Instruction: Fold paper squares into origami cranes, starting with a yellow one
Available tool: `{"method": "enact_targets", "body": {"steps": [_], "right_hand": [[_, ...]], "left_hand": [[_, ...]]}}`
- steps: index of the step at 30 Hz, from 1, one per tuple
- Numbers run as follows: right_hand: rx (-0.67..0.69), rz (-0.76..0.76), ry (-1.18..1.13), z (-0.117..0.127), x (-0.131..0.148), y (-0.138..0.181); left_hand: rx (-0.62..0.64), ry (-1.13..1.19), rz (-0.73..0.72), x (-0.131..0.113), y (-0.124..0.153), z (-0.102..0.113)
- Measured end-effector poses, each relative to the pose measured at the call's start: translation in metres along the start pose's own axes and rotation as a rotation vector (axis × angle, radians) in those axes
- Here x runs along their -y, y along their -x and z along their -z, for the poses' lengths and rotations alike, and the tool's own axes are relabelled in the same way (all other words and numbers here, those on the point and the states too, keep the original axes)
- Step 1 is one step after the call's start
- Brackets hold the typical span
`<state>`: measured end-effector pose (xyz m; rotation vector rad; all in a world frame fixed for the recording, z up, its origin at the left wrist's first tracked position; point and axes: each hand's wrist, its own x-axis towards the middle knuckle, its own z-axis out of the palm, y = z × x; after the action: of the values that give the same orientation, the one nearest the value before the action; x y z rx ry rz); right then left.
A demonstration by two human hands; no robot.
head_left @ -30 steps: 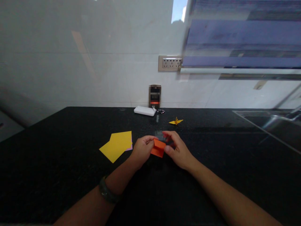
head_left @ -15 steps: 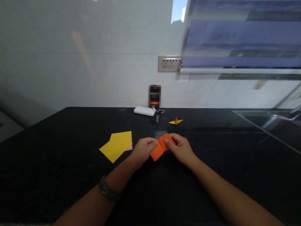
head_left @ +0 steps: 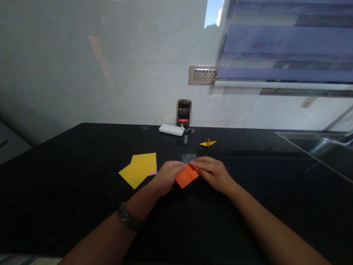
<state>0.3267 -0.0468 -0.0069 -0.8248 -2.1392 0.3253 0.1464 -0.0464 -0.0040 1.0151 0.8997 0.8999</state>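
Note:
A piece of orange paper point(head_left: 187, 176), partly folded, is held between both hands above the dark counter. My left hand point(head_left: 168, 176) pinches its upper left edge, thumb on top. My right hand point(head_left: 213, 172) is closed over the upper right part, its fingers covering that end of the sheet. To the left of my left hand lie yellow sheets of paper point(head_left: 139, 169), with a pink edge showing under them. A folded yellow paper crane point(head_left: 208, 142) stands beyond my right hand.
By the wall, a white power bank point(head_left: 171, 129) with a beaded strap point(head_left: 189, 130) lies before an upright, pixelated phone-like object point(head_left: 184, 112). A sink point(head_left: 317, 141) is set into the black counter point(head_left: 82, 206) at right. A socket panel point(head_left: 203, 75) sits on the wall.
My right hand has turned over the orange paper, its fingers now lying across the right part that showed before. Less of the sheet is visible. The view has shifted slightly.

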Motion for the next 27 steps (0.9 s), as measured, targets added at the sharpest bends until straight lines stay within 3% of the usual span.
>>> {"method": "enact_targets", "body": {"steps": [9, 24, 27], "right_hand": [[0.162, 0.088, 0.131, 0.0060, 0.0010, -0.0005], [0.257, 0.108, 0.131, 0.0094, 0.0058, -0.0014], [0.268, 0.113, 0.110, 0.0103, 0.0077, -0.0019]], "left_hand": [[-0.013, 0.117, 0.020, -0.0028, -0.0013, 0.0027], [-0.066, 0.197, 0.043, -0.0049, -0.0003, 0.0001], [-0.026, 0.162, 0.044, -0.0034, 0.0002, -0.0003]]}}
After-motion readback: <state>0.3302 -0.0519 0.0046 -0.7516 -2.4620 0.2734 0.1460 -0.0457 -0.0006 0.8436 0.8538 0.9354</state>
